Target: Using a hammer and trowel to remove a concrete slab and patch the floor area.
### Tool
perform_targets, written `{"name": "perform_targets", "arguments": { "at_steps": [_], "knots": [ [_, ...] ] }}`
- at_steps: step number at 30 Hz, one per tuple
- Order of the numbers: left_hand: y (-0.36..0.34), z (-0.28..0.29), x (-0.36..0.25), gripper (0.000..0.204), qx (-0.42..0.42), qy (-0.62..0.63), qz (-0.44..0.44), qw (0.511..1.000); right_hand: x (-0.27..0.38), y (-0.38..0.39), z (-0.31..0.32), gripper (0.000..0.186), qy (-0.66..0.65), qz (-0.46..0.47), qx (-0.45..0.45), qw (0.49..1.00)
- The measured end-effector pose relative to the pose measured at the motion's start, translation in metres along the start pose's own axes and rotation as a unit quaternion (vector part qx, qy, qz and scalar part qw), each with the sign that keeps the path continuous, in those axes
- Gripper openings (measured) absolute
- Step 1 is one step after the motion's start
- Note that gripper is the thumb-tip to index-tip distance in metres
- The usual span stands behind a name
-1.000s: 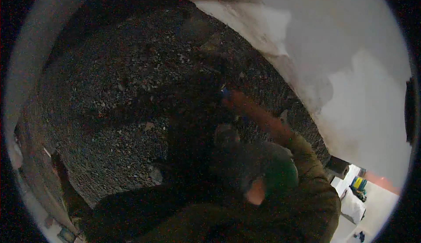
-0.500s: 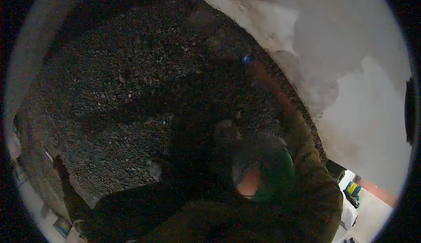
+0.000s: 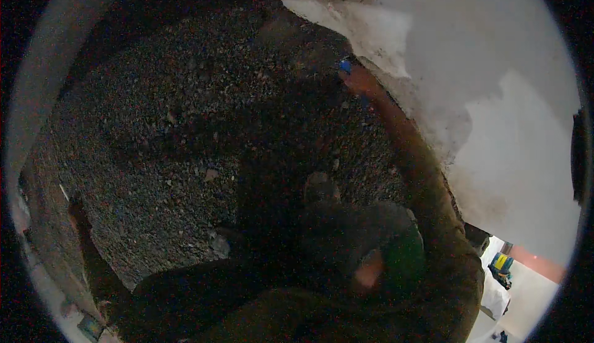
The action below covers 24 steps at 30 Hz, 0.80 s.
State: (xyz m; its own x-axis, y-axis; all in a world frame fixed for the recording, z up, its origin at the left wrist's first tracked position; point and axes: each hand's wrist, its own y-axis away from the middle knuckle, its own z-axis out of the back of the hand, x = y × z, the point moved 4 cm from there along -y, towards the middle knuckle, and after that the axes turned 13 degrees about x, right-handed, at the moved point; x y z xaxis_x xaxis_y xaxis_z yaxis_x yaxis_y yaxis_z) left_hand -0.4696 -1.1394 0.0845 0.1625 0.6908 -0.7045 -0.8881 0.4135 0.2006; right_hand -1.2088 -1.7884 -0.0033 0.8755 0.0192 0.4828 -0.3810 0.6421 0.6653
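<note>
My right arm stretches far forward along the foot of the wall, and my right hand (image 3: 360,82) is closed round a small blue object (image 3: 344,66) just above the gravel. Its kind is too small and dark to tell. Out at the far left, my left hand (image 3: 77,212) is in deep shadow, closed, with a thin white stick-like thing (image 3: 64,192) poking out of its far end. Between my arms, near my lap, a dark green rounded shape (image 3: 403,257) shows beside a patch of bare skin (image 3: 370,271). Most of my body is too dark to make out.
Dark gravel ground (image 3: 179,120) with scattered pale stones spreads ahead. A stained, patchy white wall (image 3: 513,132) runs along the right. A shoe tip (image 3: 320,187) rests on the gravel. At lower right a yellow-and-dark package (image 3: 502,262) lies in a brighter area.
My right hand has moved slightly farther along the wall's foot with the blue object. My left hand has shifted a little forward. The green shape now appears farther right.
</note>
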Motion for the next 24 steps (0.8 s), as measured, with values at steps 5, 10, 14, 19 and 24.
{"name": "perform_targets", "arguments": {
  "at_steps": [5,10,14,19,24],
  "knots": [
    [0.048,-0.013,-0.028,0.038,-0.004,-0.091,-0.008,0.996,-0.042,-0.011,-0.122,0.044,0.135,0.014,-0.022,0.991],
    [0.019,-0.029,-0.034,0.031,-0.07,-0.093,0.183,0.976,0.011,0.061,-0.188,0.042,0.412,0.309,0.096,0.852],
    [-0.071,-0.051,-0.052,0.032,0.019,-0.019,-0.005,1.0,0.007,0.084,-0.217,0.04,0.089,0.046,0.129,0.986],
    [-0.092,-0.071,-0.071,0.032,0.079,0.009,-0.077,0.994,0.075,0.146,-0.171,0.044,0.42,0.339,0.102,0.836],
    [-0.042,0.008,0.001,0.032,0.062,-0.008,-0.013,0.998,0.056,0.013,-0.064,0.05,-0.013,0.049,0.051,0.997]
  ]
}}
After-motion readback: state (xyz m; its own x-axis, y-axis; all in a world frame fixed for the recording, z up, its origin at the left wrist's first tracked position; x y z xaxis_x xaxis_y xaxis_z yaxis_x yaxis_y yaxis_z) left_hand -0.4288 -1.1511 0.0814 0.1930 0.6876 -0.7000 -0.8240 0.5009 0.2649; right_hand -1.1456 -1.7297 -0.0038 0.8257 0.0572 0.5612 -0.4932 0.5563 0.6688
